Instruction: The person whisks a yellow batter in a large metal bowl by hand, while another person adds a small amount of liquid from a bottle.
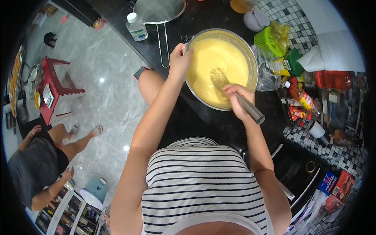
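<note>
A wide metal mixing bowl of smooth yellow batter rests on the black countertop. My left hand grips the bowl's left rim, thumb over the edge and fingers behind the wall. In my right hand is a whisk with a thick metal handle, held low near its wires. The whisk leans into the batter, and the tips of its wires are partly sunk. Left of the bowl lies a fine-mesh strainer, its wire handle pointing towards me. Beside it stands a white-capped clear bottle.
Along the tiled wall are a green basket, a plastic bag and a sauce bottle. A black stove lies at lower right. On the floor side are a red stool, another person and a lidded bucket.
</note>
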`<state>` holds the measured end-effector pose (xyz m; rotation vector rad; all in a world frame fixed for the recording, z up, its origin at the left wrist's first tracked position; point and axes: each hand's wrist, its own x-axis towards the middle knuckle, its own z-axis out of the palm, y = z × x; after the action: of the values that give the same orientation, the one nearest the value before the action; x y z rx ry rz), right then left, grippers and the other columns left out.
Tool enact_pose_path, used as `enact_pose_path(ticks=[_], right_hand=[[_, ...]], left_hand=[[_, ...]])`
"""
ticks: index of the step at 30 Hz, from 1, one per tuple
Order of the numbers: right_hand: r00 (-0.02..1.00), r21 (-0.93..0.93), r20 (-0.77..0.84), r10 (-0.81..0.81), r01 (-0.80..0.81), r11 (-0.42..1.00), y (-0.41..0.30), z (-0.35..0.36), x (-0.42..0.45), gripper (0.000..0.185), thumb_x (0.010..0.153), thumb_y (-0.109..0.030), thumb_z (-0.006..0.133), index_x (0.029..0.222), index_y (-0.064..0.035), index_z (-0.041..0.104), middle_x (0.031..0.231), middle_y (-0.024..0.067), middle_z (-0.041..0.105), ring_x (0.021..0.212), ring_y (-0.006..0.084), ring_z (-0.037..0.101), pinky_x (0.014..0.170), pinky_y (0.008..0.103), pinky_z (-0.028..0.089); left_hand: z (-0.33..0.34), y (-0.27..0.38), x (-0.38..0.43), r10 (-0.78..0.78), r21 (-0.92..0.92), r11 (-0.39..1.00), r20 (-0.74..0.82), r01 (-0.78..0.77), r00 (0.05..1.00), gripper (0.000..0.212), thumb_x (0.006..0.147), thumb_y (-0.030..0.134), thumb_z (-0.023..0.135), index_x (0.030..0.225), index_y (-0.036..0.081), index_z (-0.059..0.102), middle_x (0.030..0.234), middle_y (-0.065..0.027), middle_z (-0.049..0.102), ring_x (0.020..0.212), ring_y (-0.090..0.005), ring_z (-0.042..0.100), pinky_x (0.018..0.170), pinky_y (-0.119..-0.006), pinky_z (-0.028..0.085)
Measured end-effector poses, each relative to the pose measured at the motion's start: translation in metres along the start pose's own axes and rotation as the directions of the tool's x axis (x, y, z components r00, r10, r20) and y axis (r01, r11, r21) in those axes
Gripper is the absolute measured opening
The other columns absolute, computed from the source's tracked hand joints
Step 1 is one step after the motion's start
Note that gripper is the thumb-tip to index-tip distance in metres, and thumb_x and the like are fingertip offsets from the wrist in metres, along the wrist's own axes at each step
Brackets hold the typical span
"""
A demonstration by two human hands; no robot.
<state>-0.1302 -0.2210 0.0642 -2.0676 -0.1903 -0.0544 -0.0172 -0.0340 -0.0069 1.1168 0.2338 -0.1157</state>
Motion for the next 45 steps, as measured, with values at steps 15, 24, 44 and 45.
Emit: enact_pose_path(ticks=[15,24,44,45], right_hand=[[0.996,-0.143,0.032,0.079,-0.074,0.987,0.016,-0.061,0.101,0.015,0.078,-0.002,0.047,0.082,0.0019,0.061,0.091,0.0101,0.065,0.065,0.0124,0.059,0.058,0.0242,0.05],[0.843,0.372,-0.14,0.519,-0.441,0.817,0.009,-0.068,0.012,0.014,0.075,-0.009,0.046,0.074,0.0019,0.055,0.078,0.0166,0.064,0.046,0.0161,0.055,0.043,0.0253,0.047],[0.795,0.733,-0.456,0.401,0.08,0.675,-0.006,-0.037,0.021,0.018,0.085,-0.019,0.049,0.091,-0.0022,0.052,0.098,0.0177,0.06,0.059,0.0198,0.055,0.054,0.0303,0.046],[0.809,0.742,-0.443,0.386,0.089,0.665,0.002,-0.044,0.012,0.017,0.085,-0.018,0.049,0.09,-0.0025,0.052,0.099,0.018,0.059,0.061,0.0205,0.054,0.055,0.0305,0.046]], left_hand=[[-0.011,0.006,0.008,0.014,-0.007,1.0,0.087,-0.014,0.996,0.022,0.087,0.007,0.054,0.069,0.012,0.042,0.064,0.0046,0.047,0.055,-0.0035,0.043,0.049,-0.019,0.035],[-0.005,0.002,0.01,0.026,-0.059,0.998,-0.025,-0.027,0.999,0.025,0.085,0.004,0.054,0.066,0.008,0.04,0.089,-0.0014,0.057,0.066,-0.0043,0.044,0.057,-0.021,0.037],[-0.028,0.0,-0.006,0.0,0.254,0.967,0.017,-0.004,1.0,0.021,0.086,0.018,0.059,0.075,0.008,0.046,0.062,0.0069,0.042,0.056,-0.0017,0.037,0.049,-0.019,0.028],[-0.025,-0.002,-0.01,0.057,0.257,0.965,0.012,-0.058,0.998,0.022,0.087,0.018,0.059,0.073,0.008,0.045,0.061,0.0072,0.042,0.056,-0.0014,0.036,0.049,-0.02,0.027]])
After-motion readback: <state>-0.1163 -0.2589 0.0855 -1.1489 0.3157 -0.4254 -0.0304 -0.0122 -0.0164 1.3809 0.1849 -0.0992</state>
